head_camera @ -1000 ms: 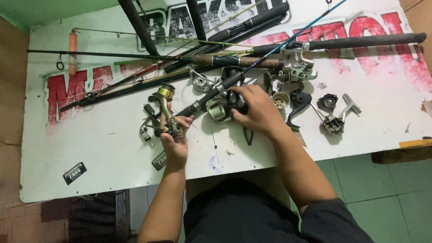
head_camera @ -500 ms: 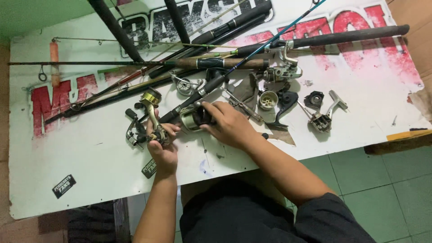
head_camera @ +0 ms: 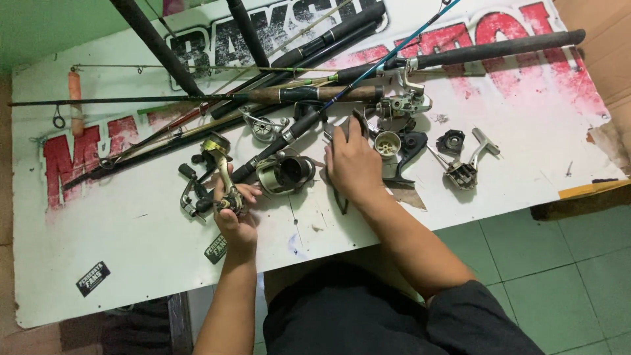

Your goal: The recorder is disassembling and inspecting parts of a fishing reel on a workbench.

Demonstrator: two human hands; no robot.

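Observation:
My left hand (head_camera: 233, 213) grips a gold and black fishing reel (head_camera: 220, 172) by its foot, holding it just above the white table (head_camera: 131, 263). My right hand (head_camera: 351, 164) lies flat, palm down and fingers together, on dark reel parts in the middle of the table. Just left of it, between my hands, lies a silver spinning reel (head_camera: 284, 172) with a dark spool. A blue thin rod (head_camera: 388, 56) runs diagonally up from that reel.
Several fishing rods (head_camera: 282, 95) lie across the back of the table. A white spool (head_camera: 388, 143), a silver reel body (head_camera: 404, 104) and a handle assembly (head_camera: 467, 167) sit right of my right hand. Green floor tiles (head_camera: 559, 263) lie beyond the table's near edge.
My right hand let go of the silver spinning reel and moved right, settling flat on the dark parts. My left hand kept its hold on the gold and black reel.

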